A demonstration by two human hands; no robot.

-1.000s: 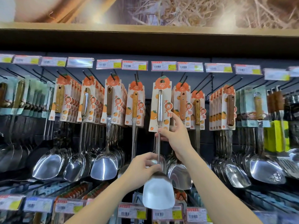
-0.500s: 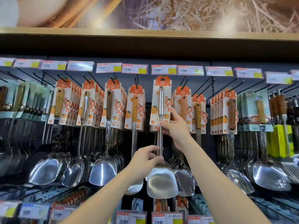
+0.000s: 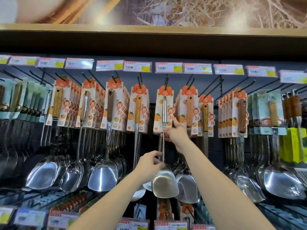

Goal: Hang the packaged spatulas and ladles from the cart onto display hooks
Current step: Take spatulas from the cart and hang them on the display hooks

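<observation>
My packaged spatula [image 3: 164, 113] is up at the hook [image 3: 166, 83], middle of the rack's top row. The card hole looks threaded, but I can't tell how far. Right hand [image 3: 174, 135] pinches the handle at the card's bottom edge, and left hand [image 3: 149, 165] pinches the shaft just above the blade. If I let go early, I reckon that heavy blade swings and drags the card off the tip.

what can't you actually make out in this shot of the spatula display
Head view only:
- the cart: outside the frame
- whether the spatula card sits fully on the hook: join too small
- price tag print: blurred
- left hand fingertips on the spatula shaft: hidden behind the hand itself
</observation>
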